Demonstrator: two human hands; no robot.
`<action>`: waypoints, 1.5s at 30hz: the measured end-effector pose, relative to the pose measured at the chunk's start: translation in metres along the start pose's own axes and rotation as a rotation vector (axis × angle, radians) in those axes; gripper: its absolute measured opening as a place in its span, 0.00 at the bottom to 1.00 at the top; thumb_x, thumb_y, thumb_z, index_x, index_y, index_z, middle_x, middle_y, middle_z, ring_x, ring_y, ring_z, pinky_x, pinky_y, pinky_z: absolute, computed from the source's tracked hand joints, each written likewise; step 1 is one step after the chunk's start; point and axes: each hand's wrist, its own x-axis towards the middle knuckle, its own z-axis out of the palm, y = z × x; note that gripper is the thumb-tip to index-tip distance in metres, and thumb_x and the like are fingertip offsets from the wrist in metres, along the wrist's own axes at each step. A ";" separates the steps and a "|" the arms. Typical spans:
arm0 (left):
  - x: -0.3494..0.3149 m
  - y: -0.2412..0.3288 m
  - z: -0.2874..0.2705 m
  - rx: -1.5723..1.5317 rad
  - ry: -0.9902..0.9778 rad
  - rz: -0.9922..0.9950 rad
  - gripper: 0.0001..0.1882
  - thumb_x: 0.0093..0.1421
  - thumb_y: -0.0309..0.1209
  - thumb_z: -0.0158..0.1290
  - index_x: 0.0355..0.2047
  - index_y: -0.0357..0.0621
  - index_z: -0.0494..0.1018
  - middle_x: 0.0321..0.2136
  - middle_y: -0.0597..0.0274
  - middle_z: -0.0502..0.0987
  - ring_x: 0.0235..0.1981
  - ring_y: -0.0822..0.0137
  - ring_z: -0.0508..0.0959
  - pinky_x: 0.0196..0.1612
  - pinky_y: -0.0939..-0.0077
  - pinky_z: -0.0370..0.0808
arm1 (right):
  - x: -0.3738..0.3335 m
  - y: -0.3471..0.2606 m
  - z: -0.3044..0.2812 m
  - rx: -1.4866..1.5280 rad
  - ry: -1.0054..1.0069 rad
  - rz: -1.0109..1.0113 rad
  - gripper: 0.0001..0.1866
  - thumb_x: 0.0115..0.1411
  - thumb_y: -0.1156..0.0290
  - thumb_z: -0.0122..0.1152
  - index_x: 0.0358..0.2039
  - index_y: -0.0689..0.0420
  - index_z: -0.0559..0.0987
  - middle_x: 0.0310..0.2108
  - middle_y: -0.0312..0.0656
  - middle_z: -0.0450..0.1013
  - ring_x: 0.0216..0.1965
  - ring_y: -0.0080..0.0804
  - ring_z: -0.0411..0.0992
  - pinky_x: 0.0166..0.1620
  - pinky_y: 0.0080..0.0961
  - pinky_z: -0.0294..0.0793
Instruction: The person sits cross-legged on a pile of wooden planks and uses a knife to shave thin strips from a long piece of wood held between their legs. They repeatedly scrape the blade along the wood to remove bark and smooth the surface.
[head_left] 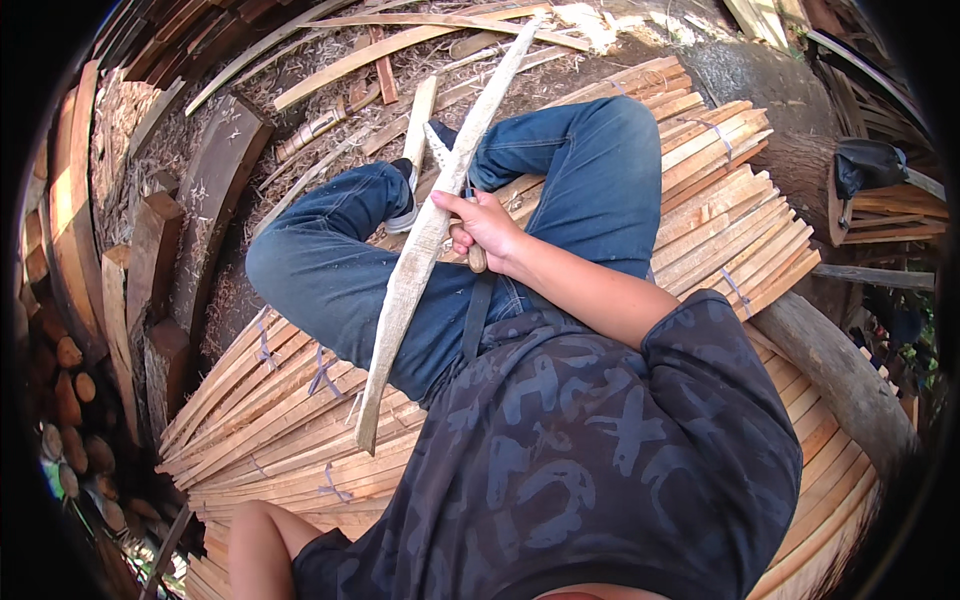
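Observation:
My right hand [482,232] is closed in front of my lap, its thumb lying on a long, pale, rough-hewn wooden strip [418,262]. Out of the same fist sticks the short wooden handle [477,260] of what looks like a knife; its blade is mostly hidden by the hand and the strip. The strip runs slantwise across my legs, its far tip over the littered ground and its near end tapering above bundled slats. Of my left arm only the bent elbow [262,545] shows at the lower left; the hand is out of the picture.
Tied bundles of slats [740,240] lie under and around my crossed legs. Dark timber beams [215,190] stand at the left. A thick log [840,375] lies at the right, near a dark bag-like thing [868,168]. Shavings and loose strips [400,55] cover the far ground.

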 end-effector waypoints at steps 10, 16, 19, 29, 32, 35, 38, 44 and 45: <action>-0.223 -0.046 0.081 0.538 -0.193 -1.492 0.19 0.52 0.38 0.63 0.33 0.35 0.72 0.26 0.53 0.74 0.29 0.60 0.74 0.33 0.68 0.70 | 0.005 -0.034 0.043 0.082 -0.123 -0.056 0.11 0.61 0.63 0.61 0.31 0.54 0.70 0.21 0.32 0.67 0.10 0.14 0.56 0.14 0.16 0.58; -0.244 -0.037 0.089 -0.004 0.072 -1.856 0.21 0.60 0.40 0.56 0.20 0.35 0.70 0.13 0.66 0.68 0.15 0.71 0.68 0.21 0.72 0.65 | 0.011 -0.050 0.092 -0.082 -0.179 -0.089 0.23 0.65 0.47 0.49 0.37 0.59 0.69 0.25 0.36 0.69 0.10 0.17 0.55 0.14 0.17 0.57; -0.287 -0.041 0.094 -0.401 0.302 -1.861 0.24 0.66 0.47 0.47 0.18 0.43 0.65 0.13 0.73 0.62 0.15 0.78 0.63 0.19 0.79 0.62 | 0.040 -0.042 0.058 0.031 -0.164 0.046 0.29 0.67 0.42 0.37 0.37 0.59 0.69 0.18 0.36 0.64 0.10 0.18 0.54 0.13 0.19 0.55; -0.264 -0.050 0.108 -0.392 0.341 -1.913 0.27 0.68 0.51 0.40 0.16 0.49 0.57 0.12 0.76 0.55 0.12 0.81 0.54 0.15 0.84 0.54 | -0.002 -0.022 0.043 -1.420 -0.340 -0.701 0.23 0.64 0.57 0.53 0.18 0.62 0.70 0.12 0.49 0.66 0.14 0.42 0.69 0.20 0.38 0.65; -0.258 -0.059 0.105 -0.334 0.251 -1.921 0.27 0.68 0.51 0.40 0.15 0.49 0.57 0.11 0.75 0.56 0.11 0.81 0.56 0.14 0.83 0.55 | 0.005 -0.026 0.050 -1.756 -0.318 -0.864 0.21 0.62 0.54 0.54 0.20 0.58 0.73 0.13 0.50 0.70 0.18 0.50 0.72 0.21 0.40 0.69; -0.254 -0.062 0.106 -0.302 0.285 -1.944 0.28 0.68 0.51 0.41 0.15 0.47 0.59 0.10 0.73 0.59 0.10 0.80 0.58 0.13 0.82 0.57 | 0.027 -0.028 0.042 -1.900 -0.257 -0.947 0.21 0.61 0.51 0.54 0.22 0.55 0.73 0.12 0.45 0.70 0.16 0.45 0.73 0.18 0.37 0.69; -0.245 -0.066 0.107 -0.184 0.239 -1.921 0.29 0.67 0.50 0.44 0.16 0.39 0.66 0.12 0.70 0.64 0.14 0.77 0.65 0.18 0.77 0.64 | 0.053 -0.031 0.033 -1.992 -0.216 -0.972 0.19 0.60 0.54 0.57 0.20 0.56 0.72 0.15 0.44 0.72 0.17 0.44 0.72 0.19 0.35 0.68; -0.241 -0.073 0.104 -0.141 0.212 -1.953 0.31 0.66 0.50 0.45 0.14 0.36 0.67 0.11 0.67 0.65 0.14 0.76 0.66 0.19 0.75 0.65 | 0.077 -0.025 0.019 -1.958 -0.222 -1.121 0.21 0.60 0.51 0.56 0.20 0.55 0.72 0.14 0.42 0.71 0.16 0.41 0.73 0.18 0.35 0.69; -0.241 -0.073 0.104 -0.160 0.223 -1.953 0.31 0.66 0.51 0.44 0.15 0.38 0.66 0.10 0.67 0.64 0.12 0.76 0.65 0.16 0.76 0.64 | 0.079 -0.026 0.020 -1.973 -0.228 -1.096 0.21 0.60 0.51 0.56 0.20 0.56 0.72 0.14 0.43 0.71 0.16 0.41 0.73 0.19 0.35 0.69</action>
